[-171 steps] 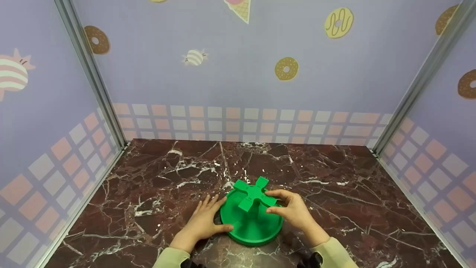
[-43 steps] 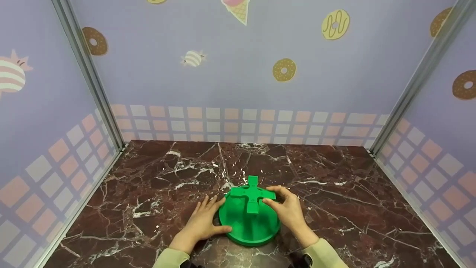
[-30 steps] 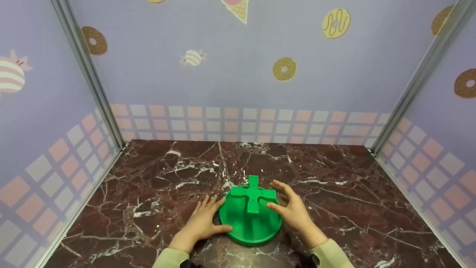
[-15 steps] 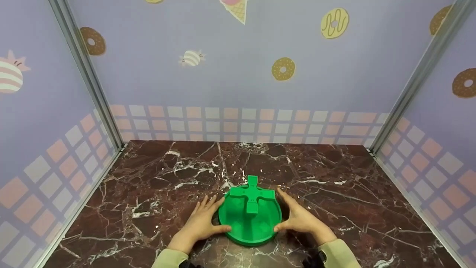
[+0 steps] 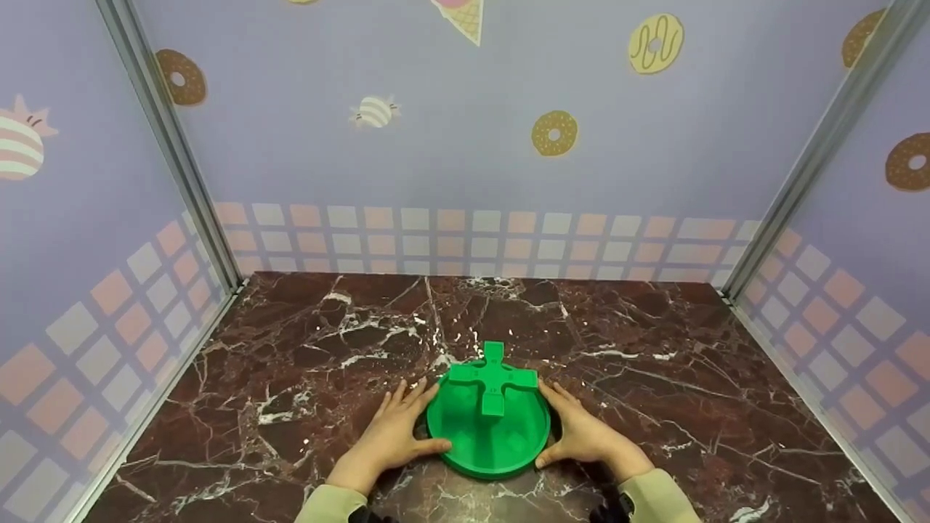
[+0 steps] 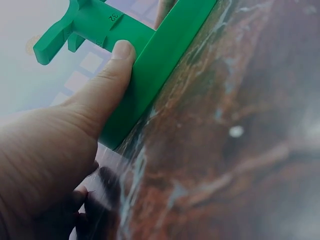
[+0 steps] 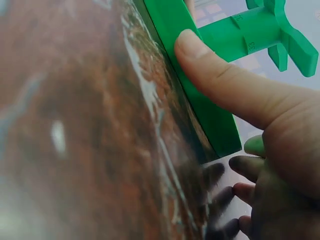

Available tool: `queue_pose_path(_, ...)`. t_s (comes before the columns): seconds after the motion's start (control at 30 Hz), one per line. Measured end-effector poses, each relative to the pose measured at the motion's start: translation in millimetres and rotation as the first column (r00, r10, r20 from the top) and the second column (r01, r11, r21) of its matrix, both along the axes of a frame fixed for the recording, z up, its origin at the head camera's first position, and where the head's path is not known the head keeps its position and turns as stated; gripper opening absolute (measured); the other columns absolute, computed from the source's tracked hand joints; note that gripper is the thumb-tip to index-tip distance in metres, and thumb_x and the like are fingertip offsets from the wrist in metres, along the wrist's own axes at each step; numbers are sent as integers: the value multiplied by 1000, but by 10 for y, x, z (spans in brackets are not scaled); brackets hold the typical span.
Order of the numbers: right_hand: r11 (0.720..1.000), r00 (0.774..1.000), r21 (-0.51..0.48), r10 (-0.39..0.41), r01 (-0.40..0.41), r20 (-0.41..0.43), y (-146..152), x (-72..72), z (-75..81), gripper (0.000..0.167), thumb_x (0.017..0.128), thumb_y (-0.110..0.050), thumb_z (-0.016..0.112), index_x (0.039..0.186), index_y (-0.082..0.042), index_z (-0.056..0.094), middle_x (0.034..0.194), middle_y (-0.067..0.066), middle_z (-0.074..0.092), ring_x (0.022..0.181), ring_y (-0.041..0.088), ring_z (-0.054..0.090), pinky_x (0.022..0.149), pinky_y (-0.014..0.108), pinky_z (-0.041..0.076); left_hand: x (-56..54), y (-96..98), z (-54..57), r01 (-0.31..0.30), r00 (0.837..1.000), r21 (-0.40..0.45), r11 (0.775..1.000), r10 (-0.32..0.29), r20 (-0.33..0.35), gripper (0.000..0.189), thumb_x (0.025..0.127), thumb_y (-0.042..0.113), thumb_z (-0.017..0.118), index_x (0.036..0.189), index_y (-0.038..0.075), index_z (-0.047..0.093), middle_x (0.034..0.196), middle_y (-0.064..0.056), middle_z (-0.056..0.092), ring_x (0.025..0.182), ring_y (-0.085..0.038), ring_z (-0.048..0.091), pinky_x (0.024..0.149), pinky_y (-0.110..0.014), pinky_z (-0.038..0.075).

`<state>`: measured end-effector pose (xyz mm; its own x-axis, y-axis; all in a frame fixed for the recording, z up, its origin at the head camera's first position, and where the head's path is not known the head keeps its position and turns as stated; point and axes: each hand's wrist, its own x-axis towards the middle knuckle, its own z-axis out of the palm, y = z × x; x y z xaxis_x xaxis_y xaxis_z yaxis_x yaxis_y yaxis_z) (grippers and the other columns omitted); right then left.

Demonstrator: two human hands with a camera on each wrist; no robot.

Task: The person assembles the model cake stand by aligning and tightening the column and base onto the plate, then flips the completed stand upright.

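Note:
A green stand [image 5: 492,443] with a round, rimmed base rests upright on the table. Its central post [image 6: 100,22] bears a small "32" and carries a cross-shaped top [image 5: 493,378] with several flared arms. My left hand [image 5: 389,439] holds the left side of the base, thumb on the rim at the front and fingers spread along the side. Opposite it, my right hand [image 5: 585,434] grips the right side, its thumb [image 7: 210,60] against the rim. Both hands lie low, beside the base and below the cross. The base hides some fingertips.
A dark red marble-patterned table [image 5: 290,349] lies beneath, marked with white veins and specks. Purple panels [image 5: 465,145] printed with sweets enclose it at the back and both sides. Grey metal posts [image 5: 792,156] stand at the back corners.
The cross turned under my right hand until its arms pointed front, back and sideways. My right hand then let go of an arm and moved down to the base. My left hand stayed put.

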<state>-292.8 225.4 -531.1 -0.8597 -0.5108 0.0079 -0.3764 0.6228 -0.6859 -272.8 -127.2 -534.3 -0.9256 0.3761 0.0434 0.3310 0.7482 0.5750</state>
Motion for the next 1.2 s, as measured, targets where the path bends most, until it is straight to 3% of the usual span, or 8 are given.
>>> queue_pose_path(0.3, 999, 1000, 22, -28, 28, 3, -23, 14, -21, 132, 60, -27, 101, 162, 3, 23, 164, 38, 19, 153, 59, 14, 117, 75, 28, 12, -23, -24, 43, 999, 29, 999, -43, 2, 104, 82, 60, 77, 163, 11, 32, 165, -16, 38, 158, -47, 17, 127, -70, 5)
queue_pose_path(0.53, 999, 999, 28, -44, 44, -13, -24, 23, -21, 132, 59, -27, 102, 162, 2, 24, 164, 39, 20, 153, 58, 17, 116, 74, 31, -5, -19, -44, 74, 997, 16, 997, -73, -28, 123, 67, 56, 90, 163, 7, 30, 162, -19, 42, 157, -49, 19, 125, -73, 4)
queue_pose_path(0.77, 998, 998, 21, -55, 56, -23, -29, 21, -27, 132, 57, -29, 102, 161, 1, 28, 163, 38, 23, 150, 61, 22, 116, 73, 33, -33, -18, -59, 53, 998, 21, 998, -52, -17, 125, 65, 54, 93, 163, 8, 30, 163, -20, 40, 158, -45, 22, 126, -71, 1)
queue_pose_path(1.0, 998, 998, -8, -57, 57, -7, -13, -5, -8, 128, 59, -29, 101, 161, 0, 29, 163, 36, 26, 148, 62, 24, 119, 73, 26, -49, -29, -34, 54, 998, 70, 996, -53, -22, 122, 65, 50, 93, 161, 5, 32, 162, -24, 39, 155, -44, 30, 127, -70, 1)
queue_pose_path(1.07, 998, 999, -34, -46, 46, -1, -1, -17, 9, 127, 61, -28, 101, 161, 2, 29, 163, 34, 30, 150, 55, 29, 121, 69, 27, -47, -29, -17, 57, 998, 101, 993, -55, -23, 121, 66, 48, 93, 161, 4, 32, 162, -25, 39, 153, -47, 32, 127, -70, 4)
queue_pose_path(1.17, 997, 1000, -71, -27, 26, -13, 23, -30, 52, 125, 62, -27, 100, 161, 2, 29, 162, 30, 36, 150, 45, 36, 122, 59, 34, -37, -27, 12, 46, 999, 151, 987, -46, -8, 119, 69, 45, 94, 162, 6, 32, 158, -28, 44, 147, -52, 39, 125, -68, 22)
queue_pose_path(1.2, 994, 1000, -108, -13, 12, -8, 33, -36, 67, 124, 63, -26, 99, 160, 4, 28, 161, 29, 37, 149, 44, 39, 123, 50, 36, -37, -28, 25, 41, 999, 171, 984, -41, -2, 117, 70, 44, 94, 162, 7, 31, 156, -29, 45, 144, -53, 42, 123, -67, 28)
